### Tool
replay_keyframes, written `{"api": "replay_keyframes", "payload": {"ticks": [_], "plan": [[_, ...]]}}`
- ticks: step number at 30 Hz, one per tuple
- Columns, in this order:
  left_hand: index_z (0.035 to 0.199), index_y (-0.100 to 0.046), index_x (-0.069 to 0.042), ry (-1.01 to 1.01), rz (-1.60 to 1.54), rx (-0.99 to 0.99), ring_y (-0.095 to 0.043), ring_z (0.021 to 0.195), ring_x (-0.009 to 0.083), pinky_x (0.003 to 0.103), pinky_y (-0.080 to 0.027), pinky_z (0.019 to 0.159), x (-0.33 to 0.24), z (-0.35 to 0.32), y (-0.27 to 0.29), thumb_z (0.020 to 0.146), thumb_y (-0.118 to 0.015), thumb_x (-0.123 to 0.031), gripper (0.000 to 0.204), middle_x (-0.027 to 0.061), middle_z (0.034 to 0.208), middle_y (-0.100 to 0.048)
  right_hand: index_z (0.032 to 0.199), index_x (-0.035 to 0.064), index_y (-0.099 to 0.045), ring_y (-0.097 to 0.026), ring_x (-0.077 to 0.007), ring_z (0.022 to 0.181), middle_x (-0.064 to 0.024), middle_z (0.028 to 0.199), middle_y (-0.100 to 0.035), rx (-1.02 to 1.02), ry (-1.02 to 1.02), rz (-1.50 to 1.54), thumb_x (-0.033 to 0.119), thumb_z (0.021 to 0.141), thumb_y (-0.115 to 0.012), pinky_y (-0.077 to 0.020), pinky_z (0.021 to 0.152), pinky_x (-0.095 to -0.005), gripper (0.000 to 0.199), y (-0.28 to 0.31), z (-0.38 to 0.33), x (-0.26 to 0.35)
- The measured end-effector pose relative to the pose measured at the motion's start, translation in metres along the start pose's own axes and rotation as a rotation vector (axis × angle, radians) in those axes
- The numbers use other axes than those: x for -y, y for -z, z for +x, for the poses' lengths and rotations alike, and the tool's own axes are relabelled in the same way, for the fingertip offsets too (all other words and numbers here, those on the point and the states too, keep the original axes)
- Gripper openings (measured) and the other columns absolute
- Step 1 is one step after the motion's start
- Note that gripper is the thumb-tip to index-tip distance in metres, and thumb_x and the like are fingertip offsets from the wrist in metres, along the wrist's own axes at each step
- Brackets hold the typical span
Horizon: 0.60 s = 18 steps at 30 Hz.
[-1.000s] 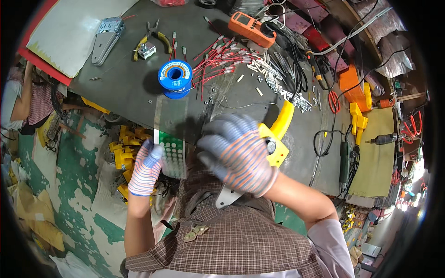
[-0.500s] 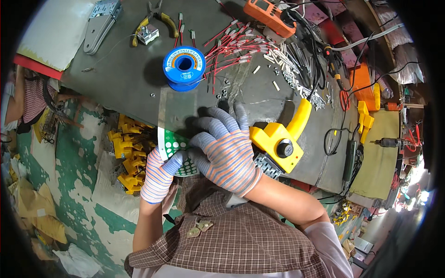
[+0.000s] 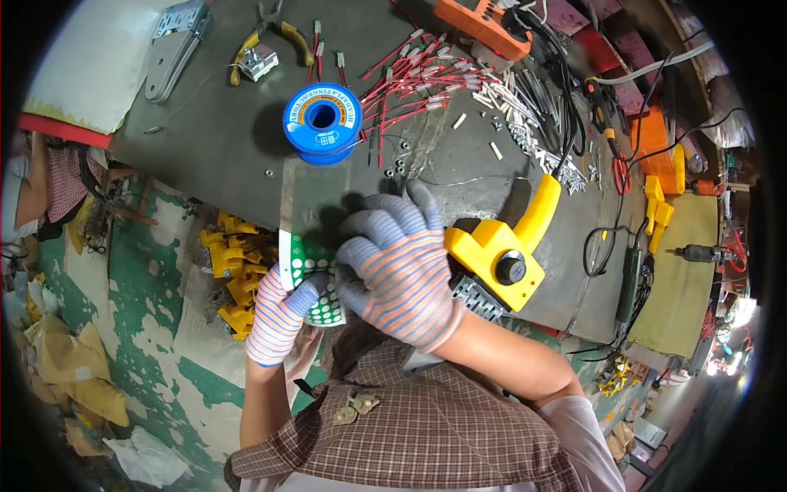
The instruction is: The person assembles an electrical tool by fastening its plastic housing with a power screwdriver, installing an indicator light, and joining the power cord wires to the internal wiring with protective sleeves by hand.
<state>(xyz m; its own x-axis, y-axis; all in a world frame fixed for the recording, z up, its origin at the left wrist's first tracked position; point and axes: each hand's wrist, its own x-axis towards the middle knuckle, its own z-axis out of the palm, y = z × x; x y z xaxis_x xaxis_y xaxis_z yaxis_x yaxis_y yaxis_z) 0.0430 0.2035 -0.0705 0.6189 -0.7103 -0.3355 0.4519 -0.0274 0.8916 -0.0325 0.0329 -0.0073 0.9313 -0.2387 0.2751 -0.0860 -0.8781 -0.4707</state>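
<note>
At the table's near edge, my left hand (image 3: 280, 316) grips a green sheet with rows of white dots (image 3: 307, 266), its thumb lying across the front. My right hand (image 3: 399, 271) is bent over the sheet's right side, with thumb and index finger closed together there. Whatever is between those fingertips is hidden. Both hands wear striped knit gloves with grey-blue fingertips. Just right of my right hand lies a yellow tool housing (image 3: 498, 254) with a black knob, a curved handle and a slotted metal plate. Beyond the hands stands a blue spool of wire (image 3: 322, 143).
Red-wired parts (image 3: 410, 82), white tubes and screws (image 3: 533, 135) are scattered across the far table. Yellow-handled pliers (image 3: 295, 41) lie at the back, near a grey metal foot (image 3: 174, 57). Several yellow housings (image 3: 238, 279) are piled below the table's left edge. A black cable runs at right.
More of the dotted sheet's lower corner shows below my left thumb. Both hands keep nearly the same place and grip, and the whole view has shifted slightly.
</note>
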Motion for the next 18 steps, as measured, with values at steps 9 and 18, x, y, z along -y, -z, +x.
{"api": "replay_keyframes", "payload": {"ticks": [9, 18], "plan": [[0.115, -0.05, 0.0, -0.577, 0.494, -0.197, -0.057, 0.1, 0.0255, 0.041, -0.046, 0.093, -0.034, -0.015, -0.072, 0.086, -0.069, -0.029, 0.045, 0.014, 0.109, -0.053, 0.08, 0.005, -0.068, -0.059, -0.024, 0.085, -0.0085, 0.086, -0.062, -0.144, -0.246, 0.248, 0.005, 0.069, -0.071, -0.0478, 0.075, -0.0347, 0.011, 0.15, -0.062, -0.099], [0.124, -0.041, -0.012, -0.803, 1.407, 0.29, -0.033, 0.124, 0.0507, 0.068, -0.03, 0.1, -0.007, 0.023, -0.161, 0.074, -0.068, -0.064, 0.077, 0.0247, 0.134, -0.035, 0.082, 0.0103, -0.067, -0.06, -0.0269, 0.086, -0.0065, 0.086, -0.063, 0.023, -0.239, 0.435, 0.022, 0.076, -0.069, -0.0476, 0.077, -0.0385, 0.014, 0.131, -0.122, -0.154]]}}
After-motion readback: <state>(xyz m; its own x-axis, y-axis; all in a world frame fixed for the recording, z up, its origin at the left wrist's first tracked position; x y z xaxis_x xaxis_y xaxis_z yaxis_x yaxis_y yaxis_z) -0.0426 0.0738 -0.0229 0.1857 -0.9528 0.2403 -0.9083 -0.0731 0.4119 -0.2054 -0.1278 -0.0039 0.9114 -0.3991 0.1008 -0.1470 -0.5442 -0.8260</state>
